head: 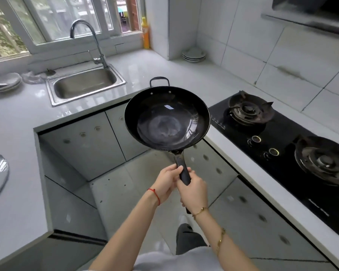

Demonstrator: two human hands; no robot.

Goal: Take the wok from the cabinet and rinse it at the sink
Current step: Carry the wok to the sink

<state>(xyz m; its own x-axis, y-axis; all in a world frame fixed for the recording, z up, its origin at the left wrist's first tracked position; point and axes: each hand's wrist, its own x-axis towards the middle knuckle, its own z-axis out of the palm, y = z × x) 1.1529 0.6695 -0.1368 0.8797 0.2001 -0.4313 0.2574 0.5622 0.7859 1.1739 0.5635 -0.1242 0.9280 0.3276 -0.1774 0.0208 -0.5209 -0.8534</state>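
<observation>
Both hands — left hand (165,184), right hand (193,190) — gripping wok (167,118) handle; rim overlaps counter edge (90,112).

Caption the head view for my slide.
Both hands hold the empty wok by its handle, short of the sink.

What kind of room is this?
A home kitchen, most likely. There's a sink with a tap under the window, a gas stove set in the counter, and a wok held by its handle in both the left hand and right hand.
</observation>
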